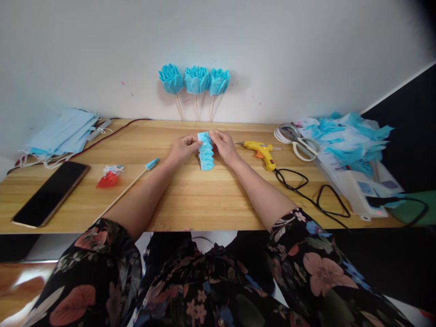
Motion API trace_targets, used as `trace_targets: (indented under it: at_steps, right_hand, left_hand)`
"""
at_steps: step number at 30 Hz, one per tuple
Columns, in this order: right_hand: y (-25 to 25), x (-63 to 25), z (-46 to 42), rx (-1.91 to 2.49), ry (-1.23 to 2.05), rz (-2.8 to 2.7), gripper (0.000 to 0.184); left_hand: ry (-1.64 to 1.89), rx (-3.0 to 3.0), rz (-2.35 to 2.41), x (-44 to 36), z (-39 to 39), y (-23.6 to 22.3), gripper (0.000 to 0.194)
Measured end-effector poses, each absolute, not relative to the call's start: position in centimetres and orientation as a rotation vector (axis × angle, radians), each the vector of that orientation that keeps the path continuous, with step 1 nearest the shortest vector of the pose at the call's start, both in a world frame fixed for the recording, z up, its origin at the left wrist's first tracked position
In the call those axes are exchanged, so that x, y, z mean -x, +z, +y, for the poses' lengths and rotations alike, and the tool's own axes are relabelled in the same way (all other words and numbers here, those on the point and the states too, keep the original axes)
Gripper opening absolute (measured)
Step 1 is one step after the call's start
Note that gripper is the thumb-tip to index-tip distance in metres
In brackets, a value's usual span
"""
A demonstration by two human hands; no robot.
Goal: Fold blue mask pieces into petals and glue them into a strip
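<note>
Your top [204,284] is black with a seriously busy floral print, lots of dusty pink, peach, blue and muted green. Sleeves look loose and wide, ending somewhere around the elbow. Your left sleeve [114,268] has big coral-red blooms plus a pale, pointy leaf down low. Your right sleeve [313,263] gets one huge dusty-pink flower, some blue blossoms and tiny pale pink ones right by the hem. Front's got a cluster of little peach flowers [196,309]. Forearms are bare, same for your left hand [185,149] and right hand [224,146]. Whatever you've got on below looks plain black.
</note>
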State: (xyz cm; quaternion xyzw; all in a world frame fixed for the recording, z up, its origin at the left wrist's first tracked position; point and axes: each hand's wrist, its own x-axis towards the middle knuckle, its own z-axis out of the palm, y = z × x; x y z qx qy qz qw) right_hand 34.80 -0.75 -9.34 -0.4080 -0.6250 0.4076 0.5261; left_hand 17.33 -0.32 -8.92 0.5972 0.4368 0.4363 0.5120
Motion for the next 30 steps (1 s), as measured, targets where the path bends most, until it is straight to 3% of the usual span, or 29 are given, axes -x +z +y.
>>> trace_targets:
  at_steps: [5,9,17,26,30]
  right_hand:
    - [-9.49,-34.32,-0.69,1.072,0.94,-1.515,0.049]
    - [-9.77,-34.28,-0.5,1.09,0.912,-1.478,0.054]
    - [-10.12,-34.51,-0.25,1.043,1.175,-1.265,0.062]
    - [-10.32,-34.83,-0.24,1.052,0.969,-1.398,0.052]
    - [-9.99,-34.87,-0.44,1.067,0.9,-1.416,0.05]
  left_hand:
    - [1.021,-1.475,1.01,-17.45,-0.47,-8.99,0.025]
    - [1.018,-1.457,0.959,-17.41,-0.41,-9.11,0.023]
    - [1.176,-1.306,1.054,-16.98,-0.01,-9.37,0.025]
    - [1.189,-1.36,0.973,-17.02,0.09,-9.79,0.051]
    - [1.136,-1.399,0.966,-17.06,0.08,-9.69,0.049]
